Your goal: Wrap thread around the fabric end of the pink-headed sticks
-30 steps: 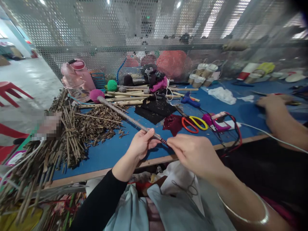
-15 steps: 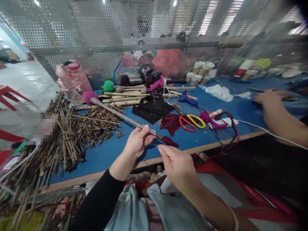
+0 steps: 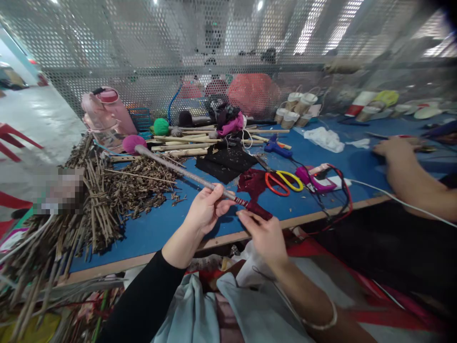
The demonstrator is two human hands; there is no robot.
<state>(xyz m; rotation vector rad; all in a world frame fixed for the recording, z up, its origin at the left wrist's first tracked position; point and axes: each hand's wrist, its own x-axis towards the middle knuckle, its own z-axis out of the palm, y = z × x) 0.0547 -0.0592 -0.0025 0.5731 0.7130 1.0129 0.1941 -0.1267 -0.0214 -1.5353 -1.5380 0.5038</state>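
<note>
My left hand [image 3: 202, 214] is closed around a long grey stick [image 3: 182, 171] that slants across the table. A magenta ball [image 3: 133, 144] tops its far left end. Dark red cloth [image 3: 260, 210] covers the near right end, with wound bands beside it. Close under that end, my right hand [image 3: 268, 240] has its thumb and fingertips pinched together; whatever they hold is too fine to make out. Beyond the hands lie a dark red cloth scrap [image 3: 250, 183], scissors with red and yellow handles [image 3: 277, 182] and a black cloth [image 3: 224, 164].
Dry twigs [image 3: 96, 209] and crumbled plant bits [image 3: 143, 183] cover the table's left side. A blue glue gun [image 3: 277, 147] and a purple-and-white device [image 3: 316, 181] with cables lie at right. Another person's arm [image 3: 407, 169] rests on the right. Pink bottles [image 3: 114, 112] stand behind.
My right hand has shifted slightly up and right, closer beneath the dark red end. The stick has slid or tilted a little rightward in my left hand.
</note>
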